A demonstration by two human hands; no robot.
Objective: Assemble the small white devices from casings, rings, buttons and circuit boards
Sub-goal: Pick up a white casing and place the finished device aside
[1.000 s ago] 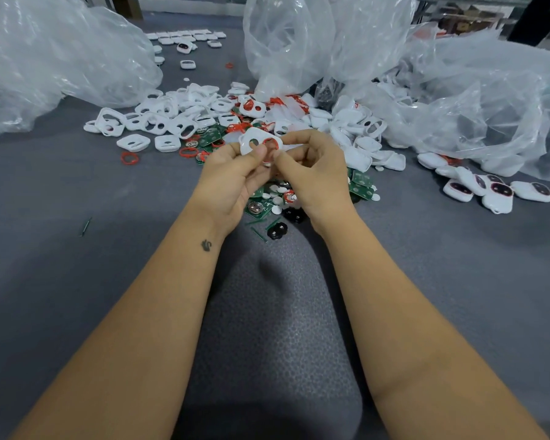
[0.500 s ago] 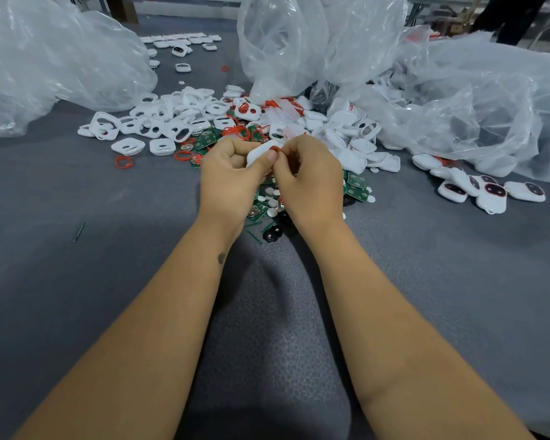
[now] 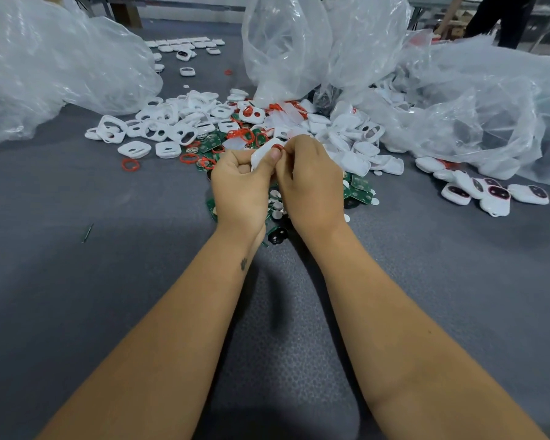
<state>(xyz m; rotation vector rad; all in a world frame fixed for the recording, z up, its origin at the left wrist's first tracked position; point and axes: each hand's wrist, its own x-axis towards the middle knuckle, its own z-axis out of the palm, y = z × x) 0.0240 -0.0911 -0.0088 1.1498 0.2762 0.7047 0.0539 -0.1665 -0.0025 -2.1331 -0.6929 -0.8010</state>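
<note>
left hand (image 3: 240, 185) grips white casing (image 3: 261, 155), as before | right hand (image 3: 311, 179) still pinches red ring (image 3: 277, 147)

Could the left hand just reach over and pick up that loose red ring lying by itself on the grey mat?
Probably yes, but not right away: the red ring lies alone on bare mat with nothing blocking it, but the left hand is gripping a white casing.

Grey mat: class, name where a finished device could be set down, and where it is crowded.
Free: the grey mat left of the left hand, near the lone red ring; also right of the right hand, below the assembled devices. Crowded: the parts pile beyond both hands.
</note>
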